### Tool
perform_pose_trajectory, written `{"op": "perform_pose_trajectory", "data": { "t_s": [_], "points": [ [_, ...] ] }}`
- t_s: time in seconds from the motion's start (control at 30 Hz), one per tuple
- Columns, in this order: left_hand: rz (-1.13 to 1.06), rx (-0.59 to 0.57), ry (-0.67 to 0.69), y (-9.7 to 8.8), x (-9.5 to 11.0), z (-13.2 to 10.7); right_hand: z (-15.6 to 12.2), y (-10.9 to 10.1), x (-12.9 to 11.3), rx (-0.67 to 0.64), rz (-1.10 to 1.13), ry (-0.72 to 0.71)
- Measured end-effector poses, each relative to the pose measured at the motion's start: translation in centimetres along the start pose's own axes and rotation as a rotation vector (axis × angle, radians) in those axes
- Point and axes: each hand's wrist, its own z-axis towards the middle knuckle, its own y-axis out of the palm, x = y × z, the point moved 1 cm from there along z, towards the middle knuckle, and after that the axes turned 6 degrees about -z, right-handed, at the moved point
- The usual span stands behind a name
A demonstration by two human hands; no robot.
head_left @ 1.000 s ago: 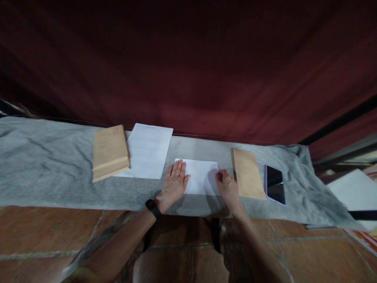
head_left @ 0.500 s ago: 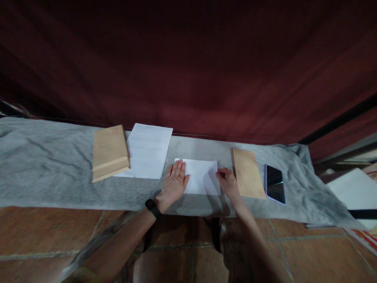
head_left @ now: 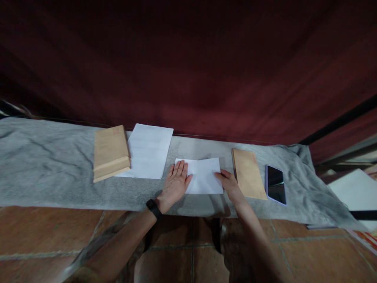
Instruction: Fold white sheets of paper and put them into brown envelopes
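A folded sheet of white paper [head_left: 204, 179] lies on the grey cloth in front of me, its right part lifted a little, with a faint crease near the middle. Flat on its left end rests my left hand [head_left: 176, 182], fingers stretched out and a black watch on the wrist. My right hand [head_left: 230, 184] pinches the paper's right edge between thumb and fingers. Just right of that hand is a stack of brown envelopes [head_left: 249, 173]. Left of my left hand lie larger white sheets [head_left: 150, 151], partly under another pile of brown envelopes [head_left: 110, 145].
The grey cloth [head_left: 59, 181] covers a long, narrow surface. A phone [head_left: 276, 184] in a lilac case lies right of the envelopes. Behind hangs a dark red curtain [head_left: 188, 78]. Tiled floor [head_left: 165, 263] shows below, and white papers [head_left: 355, 190] sit at the far right.
The paper's right edge has risen slightly off the cloth and a crease now shows. My right hand's fingers have shifted onto that edge. The left hand stays in place.
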Motion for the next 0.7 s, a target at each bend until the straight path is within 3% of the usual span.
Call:
{"op": "perform_pose_trajectory", "data": {
  "t_s": [0.17, 0.37, 0.5, 0.7],
  "points": [
    [-0.155, -0.010, 0.265, -1.2, 2.6, -0.6, -0.4, 0.4, -0.8, 0.033, 0.190, 0.073],
    [-0.284, 0.027, 0.223, -1.1, 4.3, -0.9, -0.7, 0.9, -2.1, -0.138, 0.476, 0.103],
    [-0.807, 0.158, 0.033, -1.5, 4.4, 0.4, -0.6, 0.6, -2.6, -0.286, 0.573, 0.109],
    [-1.837, 0.427, -0.504, -3.2, 4.9, 2.7, -1.3, 1.7, -1.9, -0.186, 0.532, 0.140]
  ]
}}
